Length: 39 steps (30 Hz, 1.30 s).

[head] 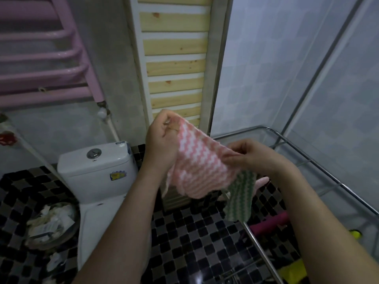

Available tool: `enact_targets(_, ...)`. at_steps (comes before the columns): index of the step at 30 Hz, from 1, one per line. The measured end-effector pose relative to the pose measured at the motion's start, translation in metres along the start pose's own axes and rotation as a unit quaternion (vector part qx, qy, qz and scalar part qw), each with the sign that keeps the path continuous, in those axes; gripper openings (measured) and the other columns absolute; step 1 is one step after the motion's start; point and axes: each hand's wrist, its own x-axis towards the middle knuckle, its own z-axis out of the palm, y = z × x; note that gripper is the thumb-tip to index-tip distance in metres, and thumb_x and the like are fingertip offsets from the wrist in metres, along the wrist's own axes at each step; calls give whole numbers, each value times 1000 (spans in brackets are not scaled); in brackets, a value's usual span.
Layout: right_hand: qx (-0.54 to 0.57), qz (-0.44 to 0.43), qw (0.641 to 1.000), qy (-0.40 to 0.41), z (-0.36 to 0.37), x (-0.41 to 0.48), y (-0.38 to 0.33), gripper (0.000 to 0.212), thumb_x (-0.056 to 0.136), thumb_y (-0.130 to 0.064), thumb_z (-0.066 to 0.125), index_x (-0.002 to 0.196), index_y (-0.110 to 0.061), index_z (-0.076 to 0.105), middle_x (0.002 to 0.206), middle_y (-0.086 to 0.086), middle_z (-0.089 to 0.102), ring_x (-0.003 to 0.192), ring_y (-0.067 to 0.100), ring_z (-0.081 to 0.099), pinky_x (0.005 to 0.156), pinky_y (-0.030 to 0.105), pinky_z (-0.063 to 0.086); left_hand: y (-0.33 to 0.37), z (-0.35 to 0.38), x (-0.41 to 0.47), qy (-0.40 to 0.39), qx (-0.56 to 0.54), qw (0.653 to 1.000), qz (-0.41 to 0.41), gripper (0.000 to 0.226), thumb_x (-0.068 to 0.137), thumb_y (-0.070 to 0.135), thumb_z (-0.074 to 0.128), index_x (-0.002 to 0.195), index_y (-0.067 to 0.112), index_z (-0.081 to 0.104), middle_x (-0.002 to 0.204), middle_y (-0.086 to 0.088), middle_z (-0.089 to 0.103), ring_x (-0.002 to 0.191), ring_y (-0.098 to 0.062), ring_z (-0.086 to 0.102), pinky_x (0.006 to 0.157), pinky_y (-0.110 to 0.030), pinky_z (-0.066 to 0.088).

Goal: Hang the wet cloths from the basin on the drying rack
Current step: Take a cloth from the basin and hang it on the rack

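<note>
Both hands spread a pink-and-white zigzag cloth (pixel 192 160) — left hand (pixel 162 138) pinching its top corner, right hand (pixel 246 155) its right edge — above the metal drying rack (pixel 307 158).

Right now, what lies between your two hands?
In the head view, only the pink-and-white cloth spans the stretch: the left hand pinches its upper corner, the right hand its other edge.

Bare forearms lead to the left hand (pixel 162 140) and right hand (pixel 251 157).

No legible text; yellow-blue sticker (pixel 118 175) on toilet tank (pixel 96 167) front, too blurred to read.
</note>
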Motion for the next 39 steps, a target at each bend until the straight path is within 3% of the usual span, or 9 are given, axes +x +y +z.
enact_targets(3, -10, 28, 997, 73, -29, 11, 26, 13, 90, -17, 65, 91, -12, 77, 81, -1, 75, 65, -2, 64, 61, 7, 46, -21, 14, 9, -10, 1, 999, -36, 26, 101, 16, 44, 78, 22, 55, 68, 11, 54, 63, -2, 50, 60, -20, 41)
enact_targets(6, -20, 60, 987, 146, -59, 26, 57, 10, 88, -15, 68, 91, -15, 77, 82, 5, 74, 74, 8, 62, 74, 24, 47, -46, 40, 14, -43, 23, 995, -82, 34, 100, 14, 45, 73, 30, 57, 69, 10, 58, 65, -6, 54, 64, -30, 44)
enact_targets(10, -83, 97, 977, 173, -93, 41, 92, 17, 86, -17, 71, 70, -22, 71, 42, -18, 53, 47, -3, 44, 52, 18, 36, -74, 80, 13, -79, 50, 986, -139, 32, 99, 17, 48, 73, 30, 61, 76, 1, 64, 74, -22, 62, 77, -49, 54)
enact_targets(13, -81, 122, 970, 192, -106, 51, 118, 12, 84, -20, 73, 74, -14, 74, 33, -13, 45, 33, 0, 39, 38, 12, 30, -89, 103, 8, -92, 50, 978, -183, 28, 100, 16, 46, 78, 25, 61, 80, -4, 66, 77, -30, 67, 76, -55, 56)
enact_targets(20, 14, 148, 962, 231, -122, 69, 156, 9, 85, -2, 67, 76, -1, 68, 37, -9, 52, 29, -2, 40, 35, 7, 29, -114, 139, 10, -60, -47, 958, -278, 19, 101, 16, 46, 88, 11, 59, 83, -6, 64, 74, -17, 65, 65, -29, 61)
enact_targets(25, 3, 169, 957, 235, -114, 111, 192, 22, 82, -9, 71, 60, -8, 67, 50, 0, 59, 42, 0, 52, 54, 19, 43, -150, 160, 20, -10, -13, 942, -335, 18, 96, 19, 58, 81, 11, 65, 81, -12, 67, 71, -21, 65, 57, -22, 57)
enact_targets(30, -68, 186, 950, 243, -103, 155, 214, 48, 86, -26, 67, 43, -11, 51, 50, 7, 55, 61, 19, 56, 55, 29, 34, -176, 170, 36, 43, 70, 938, -336, 19, 94, 21, 61, 75, 18, 65, 76, -10, 68, 63, -23, 65, 64, -37, 60)
enact_targets(36, -61, 176, 945, 270, -86, 180, 219, 32, 88, -35, 62, 78, -6, 73, 84, 18, 74, 86, 30, 70, 73, 32, 52, -193, 172, 49, 68, 150, 927, -338, 8, 89, 24, 64, 83, 19, 65, 78, -9, 72, 63, -24, 68, 64, -42, 59)
enact_targets(39, -77, 195, 946, 249, -89, 181, 226, 15, 81, -26, 69, 71, -17, 62, 90, 15, 73, 95, 31, 68, 81, 34, 53, -195, 170, 47, 31, 189, 933, -304, 14, 86, 12, 67, 98, 17, 63, 82, 1, 67, 75, -18, 65, 71, -24, 52)
